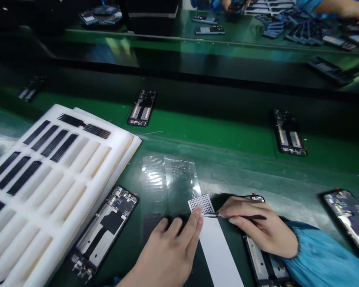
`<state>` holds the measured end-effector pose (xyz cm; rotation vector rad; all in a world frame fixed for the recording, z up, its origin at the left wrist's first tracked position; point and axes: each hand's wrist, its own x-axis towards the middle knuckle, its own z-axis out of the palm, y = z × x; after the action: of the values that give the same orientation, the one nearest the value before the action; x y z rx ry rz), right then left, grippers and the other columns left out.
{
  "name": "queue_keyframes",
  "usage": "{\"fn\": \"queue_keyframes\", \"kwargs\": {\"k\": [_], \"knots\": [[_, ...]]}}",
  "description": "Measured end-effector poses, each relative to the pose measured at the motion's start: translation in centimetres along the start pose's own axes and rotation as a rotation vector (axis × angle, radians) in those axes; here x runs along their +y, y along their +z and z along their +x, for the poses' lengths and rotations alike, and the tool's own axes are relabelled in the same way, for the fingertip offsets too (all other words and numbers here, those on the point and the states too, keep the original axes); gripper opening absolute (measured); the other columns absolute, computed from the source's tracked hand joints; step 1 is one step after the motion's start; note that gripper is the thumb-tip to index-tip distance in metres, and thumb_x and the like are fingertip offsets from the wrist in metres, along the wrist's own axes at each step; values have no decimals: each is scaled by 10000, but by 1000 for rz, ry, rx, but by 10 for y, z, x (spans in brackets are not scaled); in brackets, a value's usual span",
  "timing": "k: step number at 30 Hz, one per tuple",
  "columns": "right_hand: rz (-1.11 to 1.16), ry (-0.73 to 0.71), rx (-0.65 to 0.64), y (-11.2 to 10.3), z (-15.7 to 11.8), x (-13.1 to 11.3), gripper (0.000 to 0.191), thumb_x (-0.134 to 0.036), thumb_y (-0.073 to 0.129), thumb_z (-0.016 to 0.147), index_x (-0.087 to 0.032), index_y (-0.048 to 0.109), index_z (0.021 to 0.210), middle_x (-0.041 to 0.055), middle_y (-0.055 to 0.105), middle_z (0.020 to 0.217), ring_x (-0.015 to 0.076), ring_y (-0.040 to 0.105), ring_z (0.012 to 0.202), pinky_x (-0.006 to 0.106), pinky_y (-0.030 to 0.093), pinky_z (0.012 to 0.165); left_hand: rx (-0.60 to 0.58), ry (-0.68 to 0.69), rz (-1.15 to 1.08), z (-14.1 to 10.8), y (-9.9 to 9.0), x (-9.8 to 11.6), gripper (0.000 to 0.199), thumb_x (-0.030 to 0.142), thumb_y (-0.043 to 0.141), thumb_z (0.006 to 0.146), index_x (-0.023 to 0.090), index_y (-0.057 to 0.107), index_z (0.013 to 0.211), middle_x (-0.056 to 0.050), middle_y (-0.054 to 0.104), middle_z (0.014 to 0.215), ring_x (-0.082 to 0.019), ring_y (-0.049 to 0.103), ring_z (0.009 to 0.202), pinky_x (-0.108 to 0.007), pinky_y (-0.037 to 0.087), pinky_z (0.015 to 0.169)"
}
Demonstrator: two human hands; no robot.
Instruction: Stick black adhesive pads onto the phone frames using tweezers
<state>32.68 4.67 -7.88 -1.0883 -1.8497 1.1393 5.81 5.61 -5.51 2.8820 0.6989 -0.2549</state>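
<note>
My left hand (170, 253) lies spread, palm down, its index fingertip pressing on a white strip (219, 255). At the far end of that strip is a patch of small dark round dots (202, 204). My right hand (260, 225) is closed around dark tweezers (253, 217), whose tips touch the strip beside my left index finger. Under my right hand lies an opened phone body (267, 261), partly covered by the hand. Another opened phone (107, 231) rests left of my left hand. Clear film sheets (169, 177) lie just beyond the strip.
A white foam tray (86, 149) with slots holding black strips stands at left. Phone bodies lie on the green surface beyond, such as one at centre (143, 107) and one at right (289, 132). A third phone (350, 219) sits at the right edge. Across the bench, other people's hands show.
</note>
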Motion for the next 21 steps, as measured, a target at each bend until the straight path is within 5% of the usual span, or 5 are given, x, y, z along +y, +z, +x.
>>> {"fn": "queue_keyframes", "kwargs": {"k": [13,18,21], "knots": [[-70,131,3,-1,13,-22,215,-178,542,993,-213,735,1081,53,770,948,179,736,852,265,595,756,18,-47,49,1,6,6,671,54,428,792,95,479,1460,-127,453,1536,-220,638,819,-358,546,664],[-26,173,79,9,9,-18,307,-239,526,1004,-222,709,1249,78,757,1172,210,738,1034,310,597,910,27,-65,105,3,8,6,714,-21,399,748,128,516,1437,-131,480,1514,-215,666,841,-338,566,653],[90,217,139,15,6,-15,321,-299,524,1013,-213,704,1264,74,796,1028,213,765,946,318,610,880,32,-64,119,3,5,7,728,-70,356,728,120,553,1403,-129,488,1508,-217,689,860,-339,583,649]]}}
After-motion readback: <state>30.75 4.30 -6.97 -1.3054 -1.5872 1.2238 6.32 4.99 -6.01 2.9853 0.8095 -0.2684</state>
